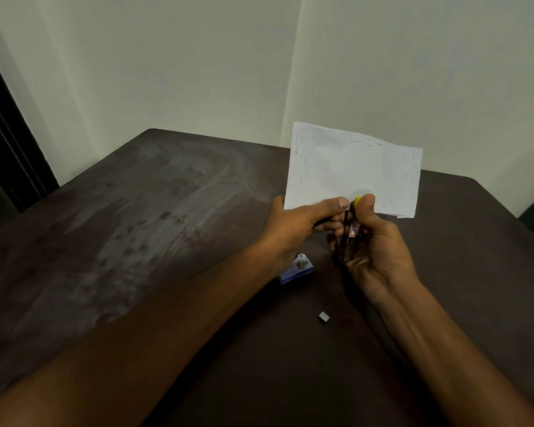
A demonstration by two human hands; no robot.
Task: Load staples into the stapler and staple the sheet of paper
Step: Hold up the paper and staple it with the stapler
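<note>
The left hand (305, 223) pinches the lower edge of the sheet of paper (352, 167), held upright above the surface (167, 241). The right hand (379, 251) is wrapped around the stapler (352, 234), with the thumb near its yellow end, just below that edge. The frame does not show whether the edge sits inside the stapler's mouth.

The step in hand appears to be stapling. Seat the edge fully in the mouth. Hold the sheet taut close beside the stapler. Squeeze once, firmly and squarely. Many staples already line the margins, so choose a bare spot. The staple box (299, 268) and a loose staple strip (324, 318) lie on the surface.
</note>
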